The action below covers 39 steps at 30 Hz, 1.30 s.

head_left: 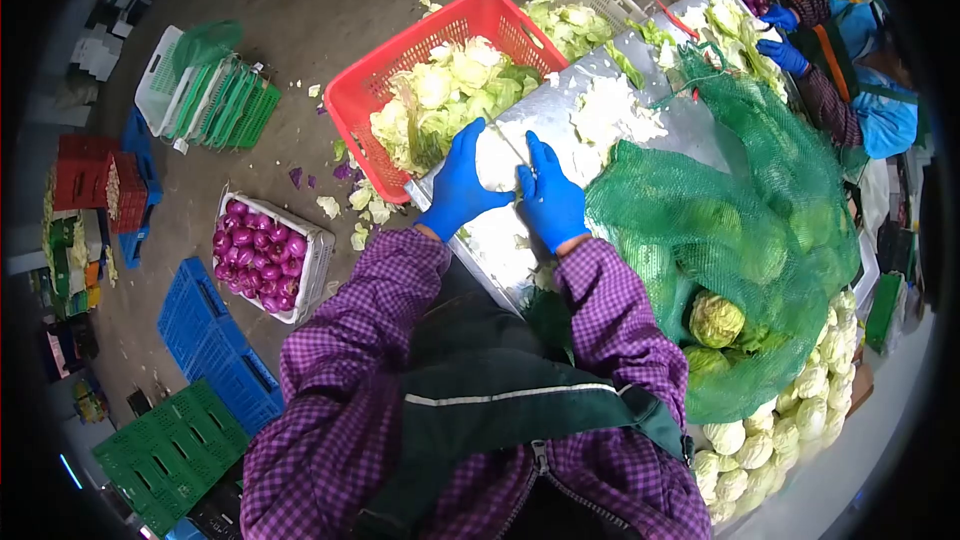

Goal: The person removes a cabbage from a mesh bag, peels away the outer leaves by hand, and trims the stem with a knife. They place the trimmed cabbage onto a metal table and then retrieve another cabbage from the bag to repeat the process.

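Note:
Both my hands wear blue gloves and work on a metal table. My left hand grips a pale cabbage from its left side. My right hand presses against the cabbage's right side; a thin blade seems to run across the cabbage between the hands, but I cannot make out which hand holds it. Cut cabbage trimmings lie just beyond on the table.
A red basket of cabbage leaves stands left of the table. A green net sack of cabbages lies at the right, with trimmed cabbages below it. A white crate of purple onions sits on the floor. Another person's blue-gloved hands work at the far end.

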Available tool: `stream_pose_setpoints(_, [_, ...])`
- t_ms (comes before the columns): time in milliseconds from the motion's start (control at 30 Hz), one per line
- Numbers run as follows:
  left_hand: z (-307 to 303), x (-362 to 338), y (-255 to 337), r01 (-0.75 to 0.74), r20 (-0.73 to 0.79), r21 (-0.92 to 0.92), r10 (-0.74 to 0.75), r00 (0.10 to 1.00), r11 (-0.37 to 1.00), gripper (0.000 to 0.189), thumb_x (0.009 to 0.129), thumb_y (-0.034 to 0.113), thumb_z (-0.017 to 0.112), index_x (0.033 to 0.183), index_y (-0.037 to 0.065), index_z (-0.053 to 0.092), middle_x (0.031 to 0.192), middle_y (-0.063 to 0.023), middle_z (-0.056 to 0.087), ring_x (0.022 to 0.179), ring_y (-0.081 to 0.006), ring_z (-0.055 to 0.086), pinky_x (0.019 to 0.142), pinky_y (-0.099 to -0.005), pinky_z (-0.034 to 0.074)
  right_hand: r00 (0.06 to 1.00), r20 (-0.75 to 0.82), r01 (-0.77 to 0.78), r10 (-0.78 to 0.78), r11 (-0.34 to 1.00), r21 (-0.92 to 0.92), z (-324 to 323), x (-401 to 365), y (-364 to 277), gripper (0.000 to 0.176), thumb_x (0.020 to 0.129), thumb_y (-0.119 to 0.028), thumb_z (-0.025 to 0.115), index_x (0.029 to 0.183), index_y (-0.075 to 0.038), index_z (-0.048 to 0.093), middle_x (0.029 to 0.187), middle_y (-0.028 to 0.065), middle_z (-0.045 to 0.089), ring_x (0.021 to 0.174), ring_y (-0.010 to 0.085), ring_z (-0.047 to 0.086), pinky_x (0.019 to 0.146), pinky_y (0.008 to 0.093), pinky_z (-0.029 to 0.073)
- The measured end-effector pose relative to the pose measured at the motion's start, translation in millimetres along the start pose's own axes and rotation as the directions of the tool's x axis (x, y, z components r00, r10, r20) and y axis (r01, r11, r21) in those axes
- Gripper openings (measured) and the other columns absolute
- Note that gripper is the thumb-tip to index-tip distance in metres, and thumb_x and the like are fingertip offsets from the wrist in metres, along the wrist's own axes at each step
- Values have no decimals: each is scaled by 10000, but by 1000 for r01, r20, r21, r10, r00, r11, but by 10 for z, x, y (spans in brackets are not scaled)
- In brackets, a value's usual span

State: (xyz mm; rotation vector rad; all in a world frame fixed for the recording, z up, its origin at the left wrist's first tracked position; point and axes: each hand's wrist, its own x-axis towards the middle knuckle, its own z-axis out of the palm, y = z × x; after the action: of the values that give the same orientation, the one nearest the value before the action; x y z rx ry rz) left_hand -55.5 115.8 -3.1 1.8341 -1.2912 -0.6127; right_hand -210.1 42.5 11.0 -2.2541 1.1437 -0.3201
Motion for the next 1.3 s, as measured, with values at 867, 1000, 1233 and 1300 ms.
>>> stream_pose_setpoints(867, [-164, -153, -321, 139, 58, -282, -128, 990, 949, 1157, 544, 122, 876, 1445, 68, 152, 1354, -154, 398, 1249, -257, 414, 1037, -367, 369, 929, 299, -369, 216, 530, 764, 134, 62, 25, 372, 738, -202, 725, 1023, -5, 590, 683, 49, 595, 486, 115, 539, 433, 250, 454])
stream_pose_setpoints(1000, [-144, -150, -288, 123, 66, -359, -106, 992, 925, 1140, 532, 129, 878, 1431, 61, 180, 1335, -160, 410, 1239, -259, 415, 1032, -362, 367, 897, 331, -434, 293, 445, 783, 246, 114, 151, 246, 751, -123, 661, 959, -12, 588, 655, 57, 581, 481, 124, 533, 432, 263, 450])
stream_pose_setpoints(1233, [-342, 28, -404, 178, 207, -540, -75, 976, 823, 1022, 548, 20, 824, 1410, 80, 277, 1320, -95, 437, 1228, -220, 424, 1036, -356, 360, 894, 268, -365, 359, 236, 901, 264, 74, 274, 163, 761, -51, 596, 915, -5, 573, 626, 67, 549, 473, 149, 532, 423, 270, 436])
stream_pose_setpoints(1300, [-478, 142, -491, 203, 223, -619, -78, 972, 758, 1039, 535, 18, 834, 1409, 85, 274, 1321, -99, 438, 1229, -228, 425, 1033, -360, 366, 886, 281, -364, 368, 177, 915, 197, 186, 188, 155, 760, -48, 596, 909, -11, 570, 620, 64, 546, 470, 148, 530, 427, 269, 440])
